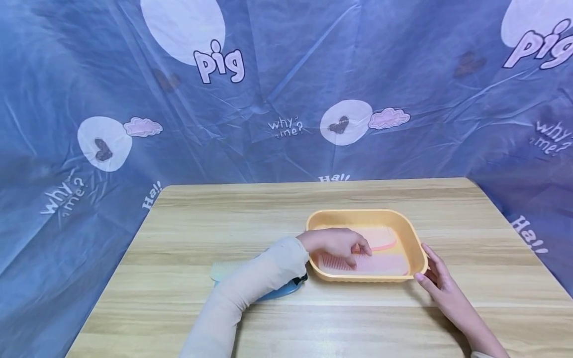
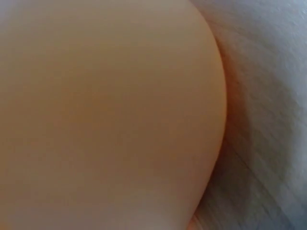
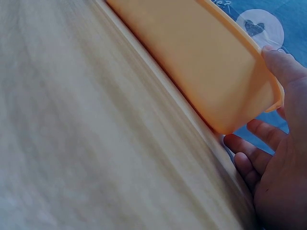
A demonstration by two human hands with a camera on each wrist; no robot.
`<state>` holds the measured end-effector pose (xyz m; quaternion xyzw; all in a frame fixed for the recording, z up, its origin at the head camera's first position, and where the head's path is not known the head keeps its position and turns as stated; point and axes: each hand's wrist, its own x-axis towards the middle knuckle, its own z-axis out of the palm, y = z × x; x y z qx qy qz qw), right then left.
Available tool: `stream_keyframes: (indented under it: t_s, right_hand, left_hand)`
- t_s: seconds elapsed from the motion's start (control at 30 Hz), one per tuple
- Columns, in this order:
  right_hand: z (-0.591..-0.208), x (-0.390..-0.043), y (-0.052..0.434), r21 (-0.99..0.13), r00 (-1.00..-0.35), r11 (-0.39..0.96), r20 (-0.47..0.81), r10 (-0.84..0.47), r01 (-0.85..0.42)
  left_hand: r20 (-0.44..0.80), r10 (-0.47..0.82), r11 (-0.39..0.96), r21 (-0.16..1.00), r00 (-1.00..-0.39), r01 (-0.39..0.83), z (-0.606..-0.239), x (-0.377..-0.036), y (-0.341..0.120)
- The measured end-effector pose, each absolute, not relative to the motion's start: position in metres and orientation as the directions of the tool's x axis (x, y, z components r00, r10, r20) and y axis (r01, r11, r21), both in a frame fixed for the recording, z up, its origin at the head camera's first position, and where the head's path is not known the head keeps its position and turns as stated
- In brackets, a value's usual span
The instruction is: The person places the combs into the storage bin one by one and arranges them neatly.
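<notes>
My left hand (image 1: 342, 245) reaches over the left rim of a yellow-orange plastic tray (image 1: 418, 243), fingers bent downward and thumb apart from them. Beneath it a pale pink comb (image 1: 380, 264) lies flat along the tray's near side; whether the fingertips touch it, I cannot tell. Behind that lies a second pale pink piece (image 1: 380, 238) with a brighter pink edge, partly covered by the hand. At the tray's near right corner, my right hand (image 1: 440, 283) holds it, thumb (image 3: 283, 67) on the rim and other fingers beside the outer wall.
A blue comb (image 1: 279, 291) and a pale green comb (image 1: 224, 270) lie on the wooden table (image 1: 179, 238) left of the tray, partly under the left forearm. Something black (image 1: 302, 279) shows beside the sleeve. Blue printed cloth (image 1: 268, 99) hangs behind the table.
</notes>
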<state>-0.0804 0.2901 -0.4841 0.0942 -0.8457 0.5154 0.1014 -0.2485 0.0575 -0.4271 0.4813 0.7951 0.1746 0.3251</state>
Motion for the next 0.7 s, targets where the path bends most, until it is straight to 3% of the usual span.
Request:
stream_keyframes:
  t_s: [0.2, 0.47, 0.7]
  right_hand:
    - [-0.484, -0.081, 0.289, -0.855, -0.961, 0.444, 0.269, -0.058, -0.266]
    - [-0.483, -0.083, 0.289, -0.852, -0.960, 0.449, 0.271, -0.063, -0.270]
    - [-0.483, -0.082, 0.288, -0.852, -0.961, 0.450, 0.272, -0.057, -0.268]
  left_hand:
    - [-0.354, 0.876, 0.482, 0.607, -0.329, 0.632, -0.424, -0.249, 0.055]
    - [-0.290, 0.912, 0.408, 0.577, -0.289, 0.708, -0.413, -0.254, 0.042]
    - [-0.203, 0.931, 0.360, 0.648, -0.303, 0.672, -0.405, -0.259, 0.023]
